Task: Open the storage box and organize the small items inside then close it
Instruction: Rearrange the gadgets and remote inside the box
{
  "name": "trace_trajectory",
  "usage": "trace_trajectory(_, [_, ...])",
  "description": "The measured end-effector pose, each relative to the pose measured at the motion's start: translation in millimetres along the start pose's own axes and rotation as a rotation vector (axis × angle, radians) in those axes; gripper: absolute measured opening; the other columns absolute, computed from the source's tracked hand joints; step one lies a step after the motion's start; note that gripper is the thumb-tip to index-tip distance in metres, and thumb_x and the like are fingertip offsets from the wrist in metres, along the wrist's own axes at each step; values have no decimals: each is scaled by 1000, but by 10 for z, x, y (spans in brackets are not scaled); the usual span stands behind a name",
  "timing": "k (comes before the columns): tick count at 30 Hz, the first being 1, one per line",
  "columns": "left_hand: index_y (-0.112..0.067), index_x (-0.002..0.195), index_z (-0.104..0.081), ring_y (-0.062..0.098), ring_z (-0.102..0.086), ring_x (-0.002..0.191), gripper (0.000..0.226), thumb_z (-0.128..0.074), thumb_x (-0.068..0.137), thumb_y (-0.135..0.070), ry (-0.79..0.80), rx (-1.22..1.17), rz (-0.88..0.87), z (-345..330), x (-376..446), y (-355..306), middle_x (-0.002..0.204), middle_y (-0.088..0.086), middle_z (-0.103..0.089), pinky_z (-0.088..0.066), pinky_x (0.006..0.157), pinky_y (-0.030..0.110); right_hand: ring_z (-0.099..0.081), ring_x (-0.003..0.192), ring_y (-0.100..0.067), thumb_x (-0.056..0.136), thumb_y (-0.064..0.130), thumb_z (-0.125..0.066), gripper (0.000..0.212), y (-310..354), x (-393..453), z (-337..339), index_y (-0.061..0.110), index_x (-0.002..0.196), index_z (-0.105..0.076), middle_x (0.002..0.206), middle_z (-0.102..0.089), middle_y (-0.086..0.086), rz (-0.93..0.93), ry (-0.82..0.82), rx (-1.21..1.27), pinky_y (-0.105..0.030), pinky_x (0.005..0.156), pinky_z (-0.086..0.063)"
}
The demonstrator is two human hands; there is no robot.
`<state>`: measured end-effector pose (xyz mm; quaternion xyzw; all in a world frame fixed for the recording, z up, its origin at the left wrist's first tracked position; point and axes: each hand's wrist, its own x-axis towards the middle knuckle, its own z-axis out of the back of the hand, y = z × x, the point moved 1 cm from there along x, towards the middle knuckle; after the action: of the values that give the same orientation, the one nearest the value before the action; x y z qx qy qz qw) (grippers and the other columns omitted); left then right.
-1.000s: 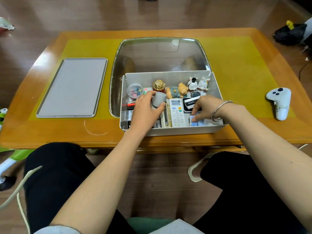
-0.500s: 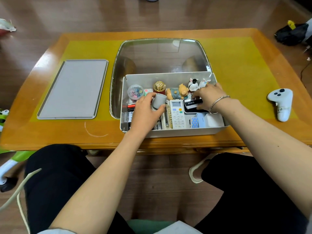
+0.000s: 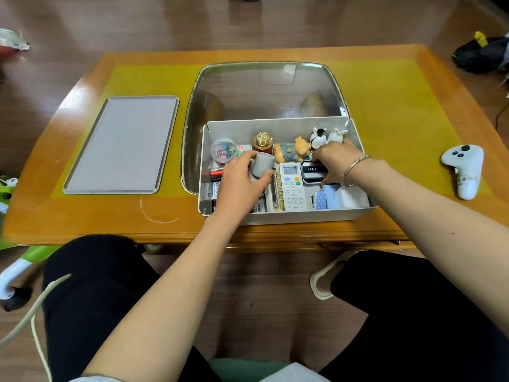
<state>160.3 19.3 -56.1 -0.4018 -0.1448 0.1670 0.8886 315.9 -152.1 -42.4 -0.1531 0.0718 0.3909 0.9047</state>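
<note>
The white storage box (image 3: 275, 123) stands open at the table's front edge, full of small items. Its grey lid (image 3: 121, 144) lies flat to the left. My left hand (image 3: 239, 186) grips a small grey cylinder (image 3: 261, 164) above the box's left half. My right hand (image 3: 340, 161) reaches into the back right, fingers on the far edge and thumb at the near corner of a black "BENTE" case (image 3: 312, 171). Around it are a white remote (image 3: 293, 188), a pig figurine (image 3: 292, 153), two small animal figurines (image 3: 319, 136), a gold-topped bottle (image 3: 262, 140) and a clear tub of clips (image 3: 223, 150).
Batteries (image 3: 209, 192) lie along the box's left side and blue cards (image 3: 326, 199) stand at its front right. A white game controller (image 3: 465, 169) lies on the table's right. A glass inset (image 3: 264, 89) sits behind the box. A black bag (image 3: 479, 53) lies on the floor, far right.
My right hand moved from the box's front right to the back by the figurines, then settled on the black case. My left hand kept holding the grey cylinder nearly still.
</note>
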Motion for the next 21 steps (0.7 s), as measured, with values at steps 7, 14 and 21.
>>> trace_trajectory(7, [-19, 125, -53, 17, -53, 107, 44, -67, 86, -35, 1, 3, -8, 1, -1, 3, 118, 1, -58, -52, 88, 38, -50, 115, -28, 64, 43, -82, 70, -26, -53, -11, 21, 124, -54, 121, -54, -4, -26, -1, 95, -43, 95, -35])
trace_trajectory(14, [-18, 125, -52, 17, -53, 107, 45, -67, 87, -34, 1, -2, -1, 11, 4, -7, 118, 2, -58, -52, 88, 39, -58, 98, -22, 68, 56, -74, 44, 124, -245, 133, 25, 99, -69, 100, -66, 2, 63, -108, 261, -35, 81, -37])
trace_trajectory(21, [-19, 125, -52, 17, -52, 107, 44, -67, 87, -34, -3, -6, -6, 19, -17, -25, 118, 2, -58, -52, 88, 39, -55, 77, -12, 59, 54, -81, 41, 183, -313, 55, 26, 87, -71, 88, -69, 9, 51, 124, 196, -26, 70, -41])
